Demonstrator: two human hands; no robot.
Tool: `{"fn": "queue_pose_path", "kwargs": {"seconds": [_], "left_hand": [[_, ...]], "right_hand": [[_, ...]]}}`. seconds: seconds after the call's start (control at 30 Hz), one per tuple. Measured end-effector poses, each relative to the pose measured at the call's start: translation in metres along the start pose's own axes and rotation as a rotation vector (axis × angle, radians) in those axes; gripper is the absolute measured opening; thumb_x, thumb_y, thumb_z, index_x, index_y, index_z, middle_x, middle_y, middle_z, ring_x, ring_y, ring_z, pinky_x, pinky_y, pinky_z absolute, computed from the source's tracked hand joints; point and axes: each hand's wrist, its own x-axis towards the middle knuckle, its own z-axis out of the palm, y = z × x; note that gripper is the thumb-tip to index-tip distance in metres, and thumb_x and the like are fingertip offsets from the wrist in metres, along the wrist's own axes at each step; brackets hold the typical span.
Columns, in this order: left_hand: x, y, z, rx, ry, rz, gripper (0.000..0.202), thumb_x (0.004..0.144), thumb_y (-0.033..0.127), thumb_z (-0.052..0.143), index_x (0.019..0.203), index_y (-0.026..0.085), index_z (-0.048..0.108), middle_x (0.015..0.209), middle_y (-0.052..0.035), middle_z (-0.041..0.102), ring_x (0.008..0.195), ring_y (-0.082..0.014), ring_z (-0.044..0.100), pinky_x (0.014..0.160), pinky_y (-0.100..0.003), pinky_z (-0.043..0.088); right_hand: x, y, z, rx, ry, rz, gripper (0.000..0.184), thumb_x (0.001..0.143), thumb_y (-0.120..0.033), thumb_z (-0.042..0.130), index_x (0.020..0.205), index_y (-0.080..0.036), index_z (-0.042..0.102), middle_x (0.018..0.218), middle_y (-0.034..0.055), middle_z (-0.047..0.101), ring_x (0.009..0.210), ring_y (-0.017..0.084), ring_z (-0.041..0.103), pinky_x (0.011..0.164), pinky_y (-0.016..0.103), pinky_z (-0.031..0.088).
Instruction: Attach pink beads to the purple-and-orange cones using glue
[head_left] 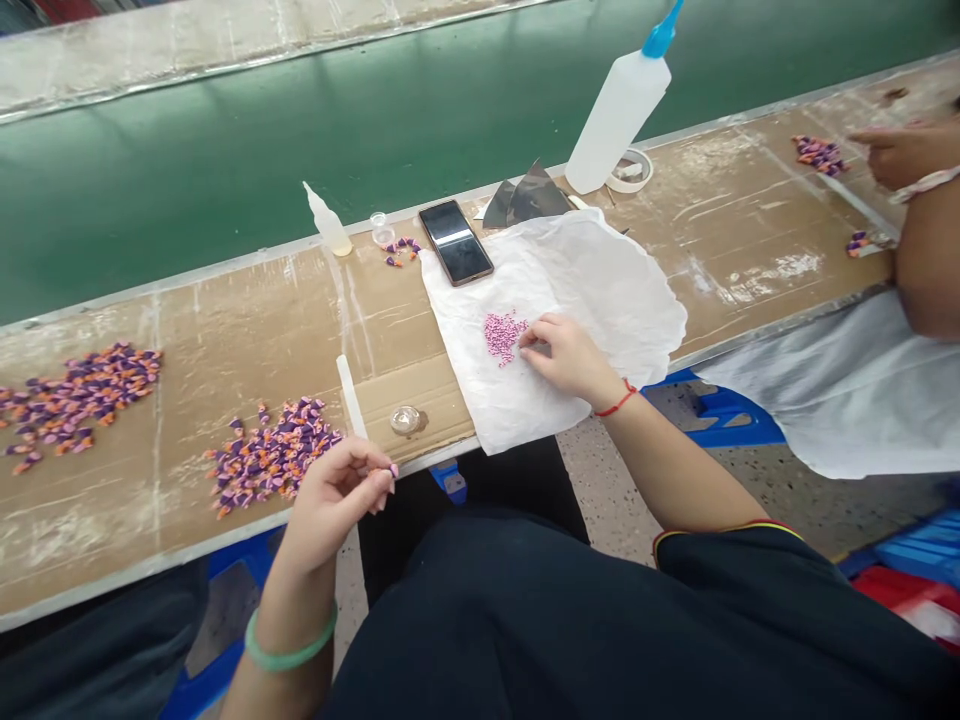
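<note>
My left hand (339,492) is held at the near edge of the cardboard-covered bench (225,340), fingers pinched on a tiny purple piece (393,469). A thin white stick (350,396) lies on the bench just beyond it. My right hand (568,352) rests on a crumpled white sheet (600,290), fingertips pinched at the edge of a small heap of pink beads (502,335). A pile of purple and orange pieces (274,452) lies just left of my left hand.
A bigger purple-orange pile (79,390) lies far left. A phone (455,241), small glue bottle (328,222), large squeeze bottle (619,110), tape roll (631,170) and clear cap (405,419) sit on the bench. Green conveyor belt (300,120) beyond. Another person's hand (904,150) works at right.
</note>
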Motion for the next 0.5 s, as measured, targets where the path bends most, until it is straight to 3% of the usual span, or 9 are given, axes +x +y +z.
{"fn": "queue_pose_path", "kwargs": {"seconds": [0.3, 0.37, 0.43, 0.5], "left_hand": [[-0.005, -0.011, 0.034, -0.062, 0.04, -0.088, 0.038, 0.082, 0.049, 0.072, 0.066, 0.015, 0.063, 0.054, -0.0014, 0.061, 0.041, -0.008, 0.05, 0.042, -0.019, 0.041], [0.0, -0.009, 0.045, -0.097, 0.036, -0.087, 0.033, 0.08, 0.046, 0.075, 0.072, 0.015, 0.066, 0.055, -0.0009, 0.063, 0.042, -0.008, 0.051, 0.041, -0.018, 0.04], [0.007, -0.007, 0.057, -0.163, 0.0, -0.085, 0.03, 0.078, 0.043, 0.077, 0.087, 0.015, 0.071, 0.058, -0.0001, 0.064, 0.044, -0.0085, 0.053, 0.041, -0.018, 0.04], [0.014, -0.007, 0.068, -0.247, -0.048, -0.1, 0.041, 0.076, 0.043, 0.079, 0.106, 0.016, 0.072, 0.06, 0.0007, 0.064, 0.045, -0.009, 0.055, 0.04, -0.017, 0.04]], "right_hand": [[0.008, -0.006, 0.003, -0.156, -0.055, -0.075, 0.013, 0.083, -0.012, 0.05, 0.074, -0.02, 0.055, 0.083, 0.0125, 0.059, 0.087, 0.029, 0.05, 0.086, 0.048, 0.043], [-0.001, -0.02, 0.001, -0.044, 0.01, -0.067, 0.012, 0.085, -0.013, 0.05, 0.076, -0.021, 0.052, 0.082, 0.0105, 0.058, 0.086, 0.027, 0.05, 0.083, 0.046, 0.043], [-0.014, -0.042, 0.001, 0.206, 0.069, -0.084, 0.01, 0.089, -0.017, 0.051, 0.08, -0.022, 0.051, 0.08, 0.0059, 0.055, 0.081, 0.023, 0.051, 0.077, 0.04, 0.043], [-0.028, -0.068, 0.003, 0.474, 0.026, -0.151, 0.011, 0.094, -0.021, 0.05, 0.083, -0.022, 0.049, 0.08, 0.0027, 0.053, 0.075, 0.019, 0.05, 0.07, 0.035, 0.043]]}}
